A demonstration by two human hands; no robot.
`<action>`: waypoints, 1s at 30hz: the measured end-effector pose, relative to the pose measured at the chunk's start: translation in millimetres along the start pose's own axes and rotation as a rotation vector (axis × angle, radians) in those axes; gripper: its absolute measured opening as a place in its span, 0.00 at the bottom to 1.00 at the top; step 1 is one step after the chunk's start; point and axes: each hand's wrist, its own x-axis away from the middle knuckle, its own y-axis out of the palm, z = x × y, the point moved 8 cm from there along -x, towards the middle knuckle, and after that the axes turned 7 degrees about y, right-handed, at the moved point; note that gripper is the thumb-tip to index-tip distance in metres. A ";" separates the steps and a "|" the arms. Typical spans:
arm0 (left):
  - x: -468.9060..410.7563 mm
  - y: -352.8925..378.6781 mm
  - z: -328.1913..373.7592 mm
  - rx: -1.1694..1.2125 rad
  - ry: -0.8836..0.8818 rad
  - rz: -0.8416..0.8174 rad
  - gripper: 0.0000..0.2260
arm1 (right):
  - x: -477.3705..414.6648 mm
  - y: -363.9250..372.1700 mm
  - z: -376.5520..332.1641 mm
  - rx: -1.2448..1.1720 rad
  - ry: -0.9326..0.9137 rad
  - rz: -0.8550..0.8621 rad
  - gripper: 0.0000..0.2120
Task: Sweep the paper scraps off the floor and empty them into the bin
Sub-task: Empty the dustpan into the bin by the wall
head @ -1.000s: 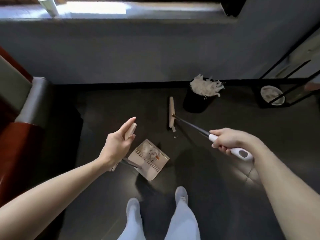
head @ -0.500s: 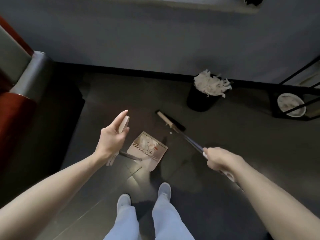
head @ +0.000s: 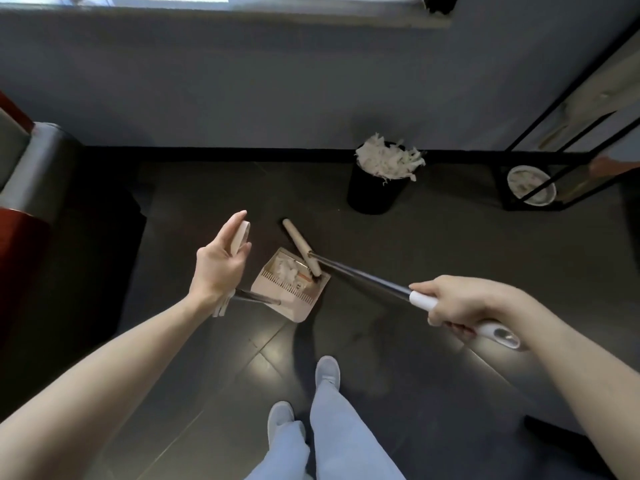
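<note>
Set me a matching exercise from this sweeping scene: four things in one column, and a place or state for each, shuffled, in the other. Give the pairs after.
Column A
1. dustpan
2. bin
3. broom head
4. right hand

Column B
a. black, heaped with white paper, by the wall
b. grips the white end of the broom handle
c. beige, with a few paper scraps inside
d. tan bar, its near end at the dustpan's open mouth

Pairs: 1-c, 2-a, 3-d, 4-b
</note>
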 end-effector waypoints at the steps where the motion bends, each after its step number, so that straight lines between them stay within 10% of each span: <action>1: 2.5 -3.6 4.1 0.008 0.022 0.006 0.25 | 5.3 0.9 2.6 -0.034 0.000 0.027 0.36; 17: 4.9 -75.5 136.8 0.021 0.438 0.012 0.19 | 99.0 56.2 60.6 -0.810 -0.169 0.393 0.33; 30: -41.8 1.1 289.8 -0.399 0.950 -0.135 0.16 | 112.6 -16.9 123.0 -1.157 -0.236 0.518 0.32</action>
